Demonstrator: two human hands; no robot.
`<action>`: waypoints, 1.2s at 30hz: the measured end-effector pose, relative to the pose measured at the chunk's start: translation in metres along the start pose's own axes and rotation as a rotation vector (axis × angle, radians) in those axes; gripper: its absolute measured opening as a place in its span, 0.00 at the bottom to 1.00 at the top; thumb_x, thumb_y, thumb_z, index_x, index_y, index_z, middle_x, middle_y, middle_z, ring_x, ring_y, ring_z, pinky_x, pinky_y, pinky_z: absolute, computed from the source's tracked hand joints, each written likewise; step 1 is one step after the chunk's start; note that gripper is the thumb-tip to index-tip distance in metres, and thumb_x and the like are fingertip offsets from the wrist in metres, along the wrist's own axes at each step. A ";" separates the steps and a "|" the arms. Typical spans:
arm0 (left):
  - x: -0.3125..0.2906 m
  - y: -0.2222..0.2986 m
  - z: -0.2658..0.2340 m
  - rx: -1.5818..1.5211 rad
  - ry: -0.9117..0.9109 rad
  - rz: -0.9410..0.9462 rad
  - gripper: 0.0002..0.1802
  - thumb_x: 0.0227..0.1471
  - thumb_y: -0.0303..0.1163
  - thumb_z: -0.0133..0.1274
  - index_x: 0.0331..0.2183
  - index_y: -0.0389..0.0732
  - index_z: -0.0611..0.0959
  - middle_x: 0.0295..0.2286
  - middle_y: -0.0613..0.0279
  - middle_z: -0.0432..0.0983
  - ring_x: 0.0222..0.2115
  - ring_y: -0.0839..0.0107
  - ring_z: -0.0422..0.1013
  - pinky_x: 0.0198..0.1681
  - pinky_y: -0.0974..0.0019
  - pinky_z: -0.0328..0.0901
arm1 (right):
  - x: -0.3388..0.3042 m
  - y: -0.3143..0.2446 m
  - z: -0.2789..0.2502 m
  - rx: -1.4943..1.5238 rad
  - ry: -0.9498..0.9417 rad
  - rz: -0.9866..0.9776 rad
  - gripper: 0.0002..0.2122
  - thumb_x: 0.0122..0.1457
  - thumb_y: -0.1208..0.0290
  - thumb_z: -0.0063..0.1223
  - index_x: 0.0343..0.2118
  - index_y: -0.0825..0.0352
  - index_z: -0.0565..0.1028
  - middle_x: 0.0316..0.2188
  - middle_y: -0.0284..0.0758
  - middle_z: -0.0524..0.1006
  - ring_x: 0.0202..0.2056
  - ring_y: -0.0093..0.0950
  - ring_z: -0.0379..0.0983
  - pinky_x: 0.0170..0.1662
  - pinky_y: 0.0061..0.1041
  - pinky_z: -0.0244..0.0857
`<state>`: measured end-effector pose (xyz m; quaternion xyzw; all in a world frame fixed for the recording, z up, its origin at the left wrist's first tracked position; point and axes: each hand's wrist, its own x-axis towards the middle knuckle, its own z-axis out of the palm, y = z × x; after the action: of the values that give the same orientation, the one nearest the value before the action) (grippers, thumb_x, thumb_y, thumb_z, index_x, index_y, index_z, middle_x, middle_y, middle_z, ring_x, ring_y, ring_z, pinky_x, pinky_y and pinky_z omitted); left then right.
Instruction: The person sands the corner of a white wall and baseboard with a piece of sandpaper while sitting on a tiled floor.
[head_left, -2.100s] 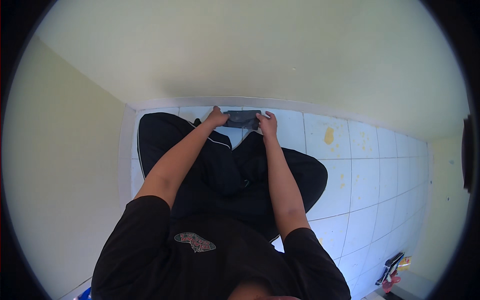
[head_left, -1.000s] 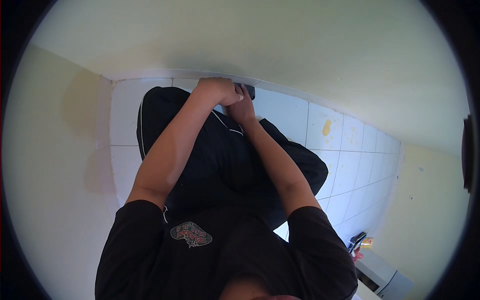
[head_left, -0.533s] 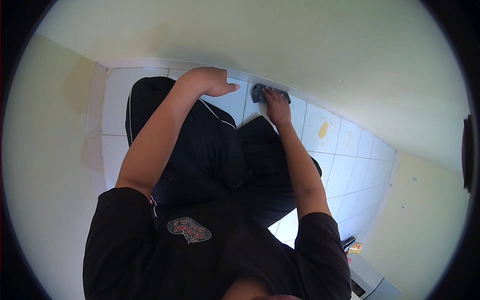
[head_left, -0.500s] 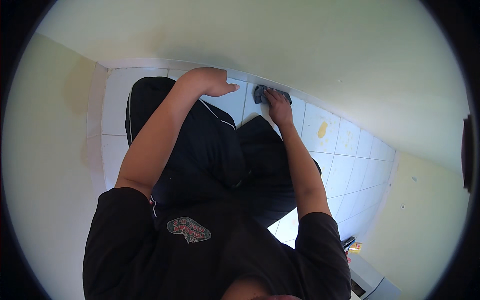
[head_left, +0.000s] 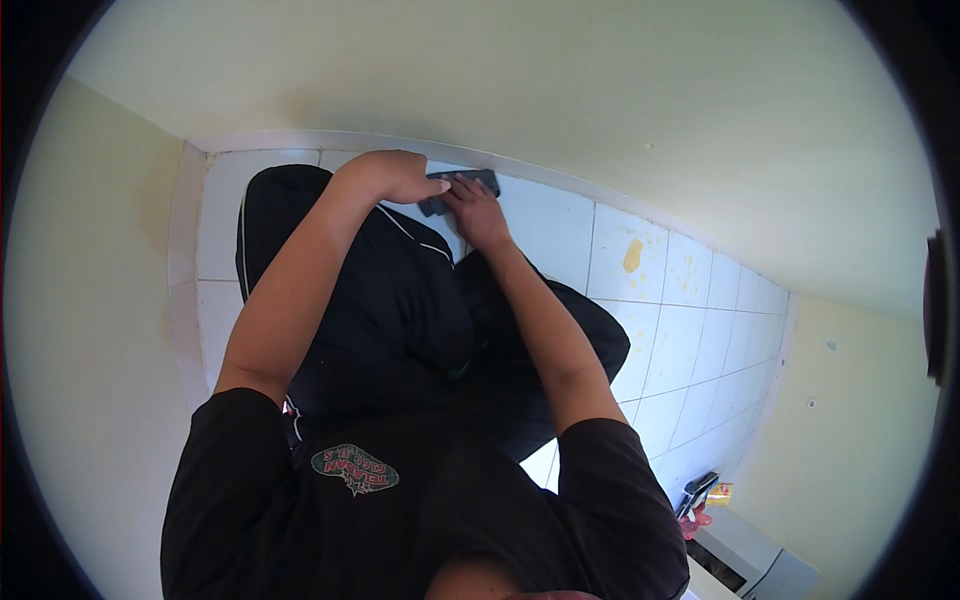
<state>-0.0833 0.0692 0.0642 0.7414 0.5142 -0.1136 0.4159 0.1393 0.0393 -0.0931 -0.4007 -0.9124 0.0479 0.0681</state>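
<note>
A dark grey cloth [head_left: 483, 181] lies bunched on the white floor tiles, close along the skirting of the wall. Pressed down on it is my right hand [head_left: 477, 213], its fingers spread over the cloth and holding it against the floor. My left hand [head_left: 393, 176] is bent at the wrist above the floor by the skirting, just left of the cloth. Its thumb points toward my right fingers; its other fingers are hidden behind the back of the hand. Beneath my arms are my folded legs in black trousers [head_left: 390, 300].
Yellowish stains [head_left: 633, 255] mark the tiles to the right. The far wall [head_left: 520, 80] and the left wall [head_left: 90, 300] meet at a corner. At the lower right stand a grey-white box-shaped thing [head_left: 735, 545], a yellow packet [head_left: 720, 494] and a pink item [head_left: 694, 525].
My right hand has slid the cloth leftward along the skirting, up beside my left hand. My left hand has shifted slightly left in the picture, as the view has moved a little.
</note>
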 end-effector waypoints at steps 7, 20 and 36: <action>0.012 -0.016 0.019 0.020 0.106 -0.024 0.38 0.55 0.57 0.43 0.45 0.27 0.77 0.45 0.39 0.74 0.48 0.47 0.70 0.52 0.55 0.63 | -0.077 0.120 -0.017 0.087 -0.058 0.251 0.26 0.48 0.84 0.45 0.52 0.55 0.73 0.57 0.32 0.69 0.59 0.34 0.63 0.61 0.39 0.58; 0.021 -0.002 0.007 -0.067 -0.084 -0.019 0.37 0.55 0.56 0.42 0.38 0.27 0.81 0.41 0.39 0.76 0.44 0.46 0.72 0.50 0.52 0.64 | -0.095 0.089 -0.001 0.148 0.078 0.267 0.21 0.48 0.85 0.44 0.46 0.63 0.76 0.51 0.40 0.73 0.56 0.40 0.67 0.58 0.40 0.62; 0.021 -0.012 0.011 -0.052 -0.033 -0.033 0.40 0.56 0.59 0.42 0.51 0.30 0.72 0.50 0.40 0.70 0.52 0.48 0.67 0.54 0.56 0.61 | -0.133 0.175 -0.031 0.116 0.033 0.571 0.26 0.46 0.85 0.47 0.49 0.54 0.77 0.55 0.38 0.71 0.58 0.39 0.64 0.59 0.38 0.59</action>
<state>-0.0814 0.0769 0.0384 0.7198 0.5222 -0.1195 0.4414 0.3599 0.0600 -0.0983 -0.6374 -0.7573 0.1107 0.0895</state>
